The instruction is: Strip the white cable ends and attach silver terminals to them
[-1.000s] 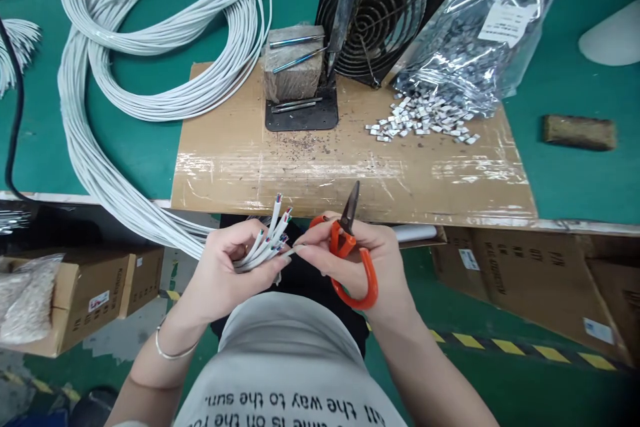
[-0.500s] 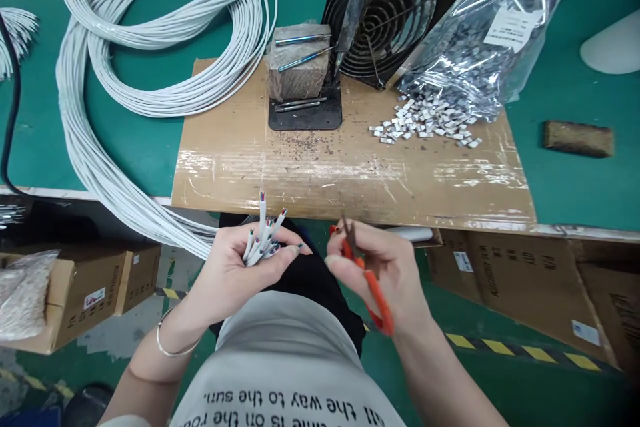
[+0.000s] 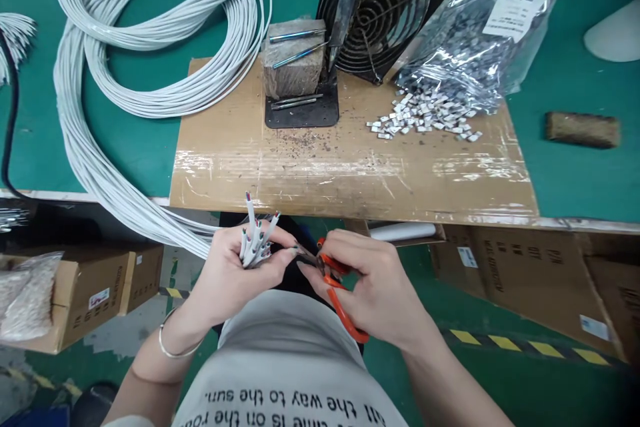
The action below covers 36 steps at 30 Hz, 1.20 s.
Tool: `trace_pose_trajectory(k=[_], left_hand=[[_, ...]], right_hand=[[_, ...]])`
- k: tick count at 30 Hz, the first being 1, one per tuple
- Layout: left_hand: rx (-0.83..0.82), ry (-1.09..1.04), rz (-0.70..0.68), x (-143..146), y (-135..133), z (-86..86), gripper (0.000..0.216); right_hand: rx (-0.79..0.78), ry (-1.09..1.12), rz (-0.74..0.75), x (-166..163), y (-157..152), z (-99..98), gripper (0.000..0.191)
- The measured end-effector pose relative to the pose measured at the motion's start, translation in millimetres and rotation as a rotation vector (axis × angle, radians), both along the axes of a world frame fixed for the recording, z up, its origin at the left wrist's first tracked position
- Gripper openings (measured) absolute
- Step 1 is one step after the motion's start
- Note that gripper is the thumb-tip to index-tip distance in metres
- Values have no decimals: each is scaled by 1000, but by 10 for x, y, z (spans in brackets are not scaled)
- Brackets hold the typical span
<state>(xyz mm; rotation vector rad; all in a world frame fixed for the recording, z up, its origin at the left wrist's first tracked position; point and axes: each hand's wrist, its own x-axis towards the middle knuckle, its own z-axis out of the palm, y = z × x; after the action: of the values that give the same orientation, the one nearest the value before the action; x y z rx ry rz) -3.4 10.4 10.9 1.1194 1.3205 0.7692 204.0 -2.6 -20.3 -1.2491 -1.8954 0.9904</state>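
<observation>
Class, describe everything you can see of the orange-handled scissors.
The orange-handled scissors have glossy, plastic-looking orange handles and short, dark, metallic-looking blades. The right hand grips them, its fingers covering part of the handles. They are held in the air, nearer the person than the cardboard sheet, tilted so that the lower handle slants down to the right in the picture while the blades point left. The tips are close to the left hand; whether they touch anything is unclear.

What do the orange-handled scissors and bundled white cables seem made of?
Orange-handled scissors: probably dull metal blades, thin and dark; handles likely smooth plastic, evenly orange.
Bundled white cables: likely smooth plastic sheathing, evenly curved, coloured cores showing at ends.
</observation>
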Motion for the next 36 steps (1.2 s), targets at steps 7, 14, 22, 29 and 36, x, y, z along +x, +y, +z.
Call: trace_pose_trajectory(k=[7,14,22,29,36], left_hand=[[-26,-34,-36,-13,-1,-19,5],[-39,-31,-31,-12,-11,-21,7],[-30,-39,-53,-13,-4,-22,7],[-38,-46,-64,-42,-39,-46,9],[-72,-138,17,-36,1,21,14]], right_hand=[[60,-15,-23,-6,-6,-31,47],[34,-3,-27,-13,-12,-35,48],[25,28,-7,11,-20,-54,48],[32,126,-36,-22,-9,-114,49],[12,50,-50,11,-35,-92,47]])
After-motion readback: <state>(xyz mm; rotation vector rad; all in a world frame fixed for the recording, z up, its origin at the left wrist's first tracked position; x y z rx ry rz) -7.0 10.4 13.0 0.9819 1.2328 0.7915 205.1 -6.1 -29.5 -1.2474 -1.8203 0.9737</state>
